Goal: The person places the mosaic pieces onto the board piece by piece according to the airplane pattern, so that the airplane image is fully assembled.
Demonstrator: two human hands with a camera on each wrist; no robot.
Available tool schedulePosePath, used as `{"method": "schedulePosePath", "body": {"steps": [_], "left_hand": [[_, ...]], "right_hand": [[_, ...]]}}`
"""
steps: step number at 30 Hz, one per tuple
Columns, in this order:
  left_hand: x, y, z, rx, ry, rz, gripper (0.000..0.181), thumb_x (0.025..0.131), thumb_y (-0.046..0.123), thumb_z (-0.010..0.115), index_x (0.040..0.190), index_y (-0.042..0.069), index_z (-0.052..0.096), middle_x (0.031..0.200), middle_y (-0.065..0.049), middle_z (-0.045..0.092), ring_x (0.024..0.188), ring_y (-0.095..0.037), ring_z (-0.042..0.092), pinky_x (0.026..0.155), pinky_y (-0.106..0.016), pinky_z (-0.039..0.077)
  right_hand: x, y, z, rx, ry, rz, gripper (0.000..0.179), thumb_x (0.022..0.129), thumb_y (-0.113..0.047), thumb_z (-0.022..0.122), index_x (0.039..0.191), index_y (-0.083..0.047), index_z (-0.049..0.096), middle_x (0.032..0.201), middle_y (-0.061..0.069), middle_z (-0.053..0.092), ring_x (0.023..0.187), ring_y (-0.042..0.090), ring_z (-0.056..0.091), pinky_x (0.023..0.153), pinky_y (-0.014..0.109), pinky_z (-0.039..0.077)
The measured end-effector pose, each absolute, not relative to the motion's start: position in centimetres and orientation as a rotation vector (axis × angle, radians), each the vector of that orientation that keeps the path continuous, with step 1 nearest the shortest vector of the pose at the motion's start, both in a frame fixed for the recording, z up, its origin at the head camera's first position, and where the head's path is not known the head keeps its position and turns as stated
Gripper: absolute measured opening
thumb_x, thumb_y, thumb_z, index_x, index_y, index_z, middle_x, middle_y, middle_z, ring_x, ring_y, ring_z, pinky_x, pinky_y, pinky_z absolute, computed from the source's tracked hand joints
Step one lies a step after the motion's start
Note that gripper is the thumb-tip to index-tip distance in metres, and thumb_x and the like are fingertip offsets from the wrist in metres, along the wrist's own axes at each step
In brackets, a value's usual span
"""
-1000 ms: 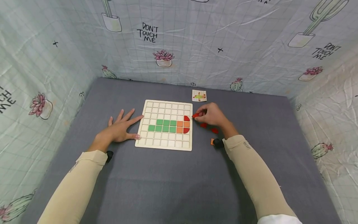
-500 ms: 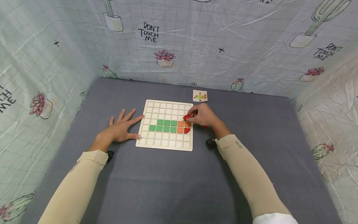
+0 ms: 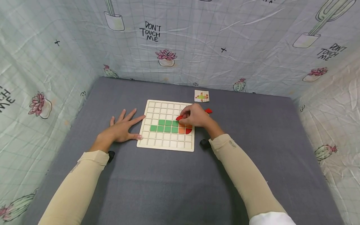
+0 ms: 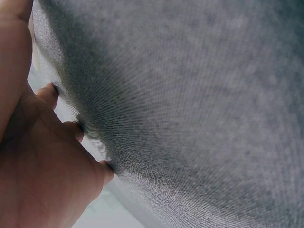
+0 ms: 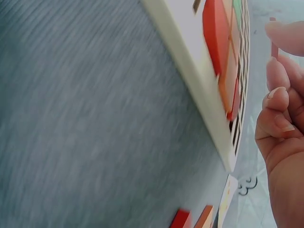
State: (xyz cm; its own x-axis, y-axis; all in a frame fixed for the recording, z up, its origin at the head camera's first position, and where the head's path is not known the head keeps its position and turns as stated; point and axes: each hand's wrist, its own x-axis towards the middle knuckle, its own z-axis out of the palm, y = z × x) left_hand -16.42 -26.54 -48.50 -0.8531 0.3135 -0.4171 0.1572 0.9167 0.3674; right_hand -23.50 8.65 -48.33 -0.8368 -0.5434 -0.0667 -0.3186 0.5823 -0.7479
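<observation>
My right hand [image 3: 195,115] pinches a red piece [image 3: 179,118] between thumb and fingers over the light wooden grid board [image 3: 160,143], by the upper row of green tiles [image 3: 167,122]. In the right wrist view the piece [image 5: 274,40] shows edge-on between the fingertips. Orange tiles [image 3: 182,130] and a rounded red tile [image 3: 188,131] lie in the grid at the right end of the green ones. The hand hides part of these tiles. My left hand [image 3: 116,131] lies with fingers spread, its thumb and index fingertip at the board's left edge.
A small pattern card [image 3: 201,96] lies behind the board's far right corner. Near it, just beyond my right hand, is a loose red piece [image 3: 208,111]. The right wrist view shows red [image 5: 181,218] and orange [image 5: 204,218] pieces on the grey cloth [image 5: 95,118].
My right hand has moved left from beside the board to above it, carrying the red piece over the tiles. The left hand has stayed in place.
</observation>
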Motion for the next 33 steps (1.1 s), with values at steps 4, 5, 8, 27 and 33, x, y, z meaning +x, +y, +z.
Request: {"method": "schedulePosePath", "body": {"steps": [4,5,8,27,33], "left_hand": [[-16.4,-26.5,-48.4,0.340,2.592,0.440,0.099,0.088,0.067,0.070,0.167,0.041,0.016,0.178,-0.007,-0.009,0.161,-0.049,-0.016,0.117,-0.083,-0.006],[-16.4,-26.5,-48.4,0.339,2.591,0.438,0.099,0.088,0.067,0.069,0.167,0.041,0.016,0.178,-0.007,-0.010,0.161,-0.049,-0.016,0.117,-0.083,-0.006],[-16.4,-26.4,-48.5,0.337,2.592,0.437,0.099,0.089,0.067,0.069,0.167,0.041,0.015,0.178,-0.006,-0.010,0.161,-0.049,-0.016,0.117,-0.083,-0.006],[-16.5,-26.6,-48.4,0.320,2.596,0.432,0.100,0.088,0.067,0.071,0.167,0.041,0.017,0.178,-0.007,-0.009,0.161,-0.050,-0.016,0.116,-0.083,-0.005],[-16.4,-26.6,-48.5,0.321,2.596,0.431,0.100,0.088,0.068,0.070,0.167,0.041,0.017,0.178,-0.007,-0.009,0.161,-0.050,-0.015,0.117,-0.083,-0.005]], "right_hand": [[-23.6,7.8,-48.4,-0.735,2.510,-1.118,0.013,0.084,-0.015,0.084,0.093,-0.006,0.080,0.081,0.003,0.073,0.075,0.014,0.063,0.071,0.026,0.051],[-23.6,7.6,-48.4,-0.742,2.503,-1.119,0.013,0.084,-0.015,0.084,0.093,-0.006,0.080,0.081,0.003,0.073,0.075,0.014,0.063,0.071,0.026,0.051],[-23.7,7.0,-48.4,-0.748,2.488,-1.113,0.012,0.085,-0.015,0.083,0.093,-0.007,0.080,0.082,0.003,0.073,0.076,0.015,0.063,0.071,0.026,0.052],[-24.0,4.0,-48.7,-0.770,2.428,-1.077,0.012,0.087,-0.016,0.083,0.096,-0.009,0.080,0.085,0.002,0.073,0.080,0.015,0.063,0.073,0.026,0.052],[-24.0,3.2,-48.6,-0.759,2.415,-1.072,0.011,0.087,-0.015,0.083,0.095,-0.008,0.080,0.083,0.002,0.072,0.079,0.015,0.062,0.071,0.024,0.051]]}}
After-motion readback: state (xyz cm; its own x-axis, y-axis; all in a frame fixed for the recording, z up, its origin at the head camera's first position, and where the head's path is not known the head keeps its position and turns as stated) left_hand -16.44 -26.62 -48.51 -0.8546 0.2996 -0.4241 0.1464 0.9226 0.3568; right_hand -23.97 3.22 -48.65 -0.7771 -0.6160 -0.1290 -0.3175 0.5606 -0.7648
